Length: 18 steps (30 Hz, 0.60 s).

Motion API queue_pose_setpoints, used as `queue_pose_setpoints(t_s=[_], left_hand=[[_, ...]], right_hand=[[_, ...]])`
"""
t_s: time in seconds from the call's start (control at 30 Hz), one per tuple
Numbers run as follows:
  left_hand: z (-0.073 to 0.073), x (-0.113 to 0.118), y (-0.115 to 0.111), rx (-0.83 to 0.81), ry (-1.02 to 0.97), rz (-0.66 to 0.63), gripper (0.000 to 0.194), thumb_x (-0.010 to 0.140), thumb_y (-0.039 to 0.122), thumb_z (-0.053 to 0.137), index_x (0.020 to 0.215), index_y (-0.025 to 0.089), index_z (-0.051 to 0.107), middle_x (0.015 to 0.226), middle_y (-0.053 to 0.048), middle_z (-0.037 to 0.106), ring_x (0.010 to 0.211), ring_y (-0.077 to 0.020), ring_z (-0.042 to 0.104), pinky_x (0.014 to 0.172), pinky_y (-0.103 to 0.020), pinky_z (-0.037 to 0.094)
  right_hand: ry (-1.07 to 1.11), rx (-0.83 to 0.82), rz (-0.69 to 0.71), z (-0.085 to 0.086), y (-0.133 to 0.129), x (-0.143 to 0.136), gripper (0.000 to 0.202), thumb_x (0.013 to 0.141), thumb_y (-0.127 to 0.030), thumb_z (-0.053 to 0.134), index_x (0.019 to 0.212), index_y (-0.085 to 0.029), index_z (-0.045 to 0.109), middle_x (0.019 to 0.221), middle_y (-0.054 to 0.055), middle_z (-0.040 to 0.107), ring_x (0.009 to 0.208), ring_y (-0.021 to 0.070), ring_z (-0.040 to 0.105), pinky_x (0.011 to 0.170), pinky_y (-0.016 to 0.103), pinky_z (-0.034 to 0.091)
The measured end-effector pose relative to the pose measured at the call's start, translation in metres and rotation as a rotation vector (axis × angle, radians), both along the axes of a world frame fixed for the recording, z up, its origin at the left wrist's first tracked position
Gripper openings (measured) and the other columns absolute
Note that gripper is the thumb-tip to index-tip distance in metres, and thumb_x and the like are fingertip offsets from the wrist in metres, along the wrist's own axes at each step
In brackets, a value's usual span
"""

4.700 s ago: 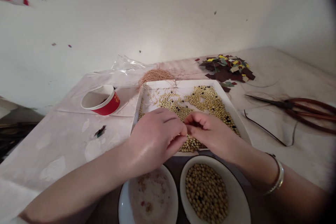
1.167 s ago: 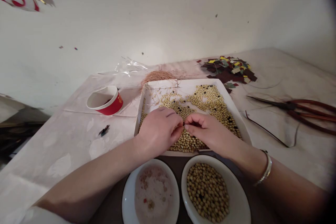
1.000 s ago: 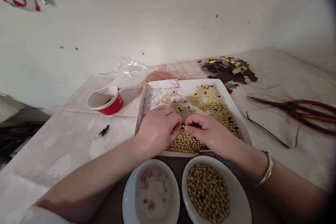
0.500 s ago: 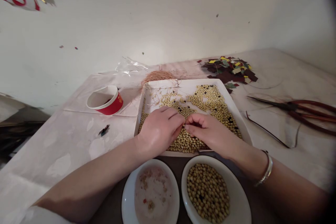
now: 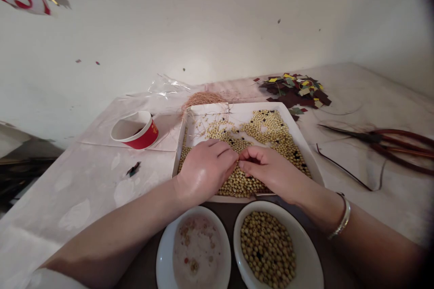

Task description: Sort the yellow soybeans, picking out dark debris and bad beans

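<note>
Both hands meet fingertip to fingertip over a shallow white box (image 5: 307,142) spread with small yellowish beads (image 5: 278,137), a few dark ones among them. My left hand (image 5: 206,167) is closed, its back toward me, and its fingertips are hidden. Thumb and forefinger of my right hand (image 5: 267,167) are pinched together just beside it. Whatever lies between the fingers is too small to name. Below the box, larger tan beads (image 5: 267,248) fill an oval white bowl (image 5: 313,253). The white bowl (image 5: 165,253) left of it holds only a few bits.
A red and white paper cup (image 5: 142,137) stands on the left. Behind the box lie a bundle of copper-coloured strands (image 5: 205,98) and a pile of coloured scraps (image 5: 294,90). Large scissors (image 5: 383,137) and a thin dark strip (image 5: 342,169) lie at the right.
The whole view has shifted very slightly. Both hands keep the same closed pose over the beads, with no other visible change.
</note>
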State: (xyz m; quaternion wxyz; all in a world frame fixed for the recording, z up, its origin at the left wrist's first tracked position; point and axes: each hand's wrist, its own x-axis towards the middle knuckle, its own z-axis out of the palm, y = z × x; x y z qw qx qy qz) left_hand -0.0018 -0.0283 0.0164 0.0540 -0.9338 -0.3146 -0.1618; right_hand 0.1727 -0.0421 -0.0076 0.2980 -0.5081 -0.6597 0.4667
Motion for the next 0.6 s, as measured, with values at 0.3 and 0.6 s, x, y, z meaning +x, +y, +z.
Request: queue_pose_setpoints(t_s=[0.3,0.6], left_hand=[[-0.0001,0.0004,-0.0002,-0.005,-0.063,0.005,0.022,0.089,0.023,0.042,0.083,0.016,0.062,0.079,-0.004,0.063,0.079,-0.0172,0.055,0.073,-0.032,0.047],[0.0008,0.0,-0.0003,-0.01,-0.059,-0.003,0.021,0.088,0.021,0.042,0.083,0.015,0.062,0.08,-0.004,0.063,0.08,-0.0167,0.055,0.074,-0.031,0.047]], right_hand=[[0.006,0.018,-0.002,0.0003,-0.0005,-0.0006,0.012,0.08,-0.019,0.05,0.068,-0.019,0.052,0.062,-0.002,0.051,0.061,0.0146,0.046,0.057,0.028,0.034],[0.015,0.014,0.005,0.0003,0.0002,-0.001,0.012,0.079,-0.019,0.049,0.067,-0.019,0.052,0.062,-0.002,0.049,0.06,0.0141,0.044,0.056,0.028,0.033]])
